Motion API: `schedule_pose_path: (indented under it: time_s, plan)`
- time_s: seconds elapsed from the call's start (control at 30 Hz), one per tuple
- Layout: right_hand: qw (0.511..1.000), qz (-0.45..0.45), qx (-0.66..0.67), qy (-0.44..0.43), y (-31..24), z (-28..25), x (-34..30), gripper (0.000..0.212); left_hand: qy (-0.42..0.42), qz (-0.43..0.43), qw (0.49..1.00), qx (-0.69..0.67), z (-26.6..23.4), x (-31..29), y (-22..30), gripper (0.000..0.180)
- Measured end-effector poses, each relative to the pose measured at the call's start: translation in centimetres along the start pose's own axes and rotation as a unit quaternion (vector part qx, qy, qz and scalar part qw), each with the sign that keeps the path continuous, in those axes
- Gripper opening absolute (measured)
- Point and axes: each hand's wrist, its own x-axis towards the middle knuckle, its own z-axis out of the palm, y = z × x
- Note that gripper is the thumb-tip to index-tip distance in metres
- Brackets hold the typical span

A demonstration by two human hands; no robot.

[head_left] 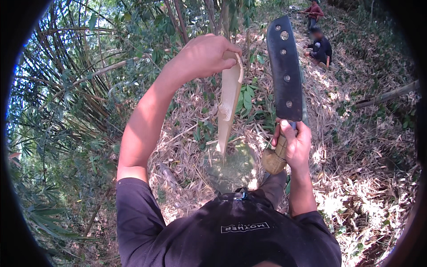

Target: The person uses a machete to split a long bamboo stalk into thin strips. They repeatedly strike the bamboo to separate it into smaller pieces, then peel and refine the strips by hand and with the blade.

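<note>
My left hand [209, 55] is raised and closed on the upper end of a split piece of bamboo [227, 98]. The pale strip hangs down and narrows toward its lower end, with its hollow inner face partly showing. In my right hand [293, 142] is a machete [284, 71], my fingers wrapped round its wooden handle [275, 158]. The wide dark blade points upward and has several round holes along it. Blade and bamboo are apart, side by side in front of my body.
Bamboo clumps [66, 89] crowd the left side. Dry leaves [364, 178] cover the sloping ground, with green shoots [247, 98] behind the strip. A fallen pole [391, 94] lies at right. Far right, one person [321, 48] sits low and another [314, 12] is further back.
</note>
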Motion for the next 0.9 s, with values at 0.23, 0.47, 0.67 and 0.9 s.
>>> schedule_pose_path:
  time_s: [0.23, 0.47, 0.67, 0.9]
  plan:
    - [0.998, -0.025, -0.050, -0.018, -0.1, 0.0, 0.1, 0.032, 0.109, 0.057, 0.992, -0.021, 1.9, 0.3, -0.6, 0.025]
    - [0.992, -0.018, -0.124, -0.010, -1.9, 0.5, 1.1, 0.033, 0.175, -0.056, 0.971, -0.153, 4.8, -0.6, 1.4, 0.023]
    - [0.984, -0.025, -0.175, -0.025, -4.1, 1.6, 2.5, 0.034, 0.250, -0.048, 0.956, -0.145, 6.1, -1.1, 2.5, 0.023]
    - [0.972, -0.091, -0.213, -0.026, -5.1, 2.7, 4.0, 0.040, 0.279, -0.046, 0.949, -0.140, 6.0, -1.6, 4.5, 0.022]
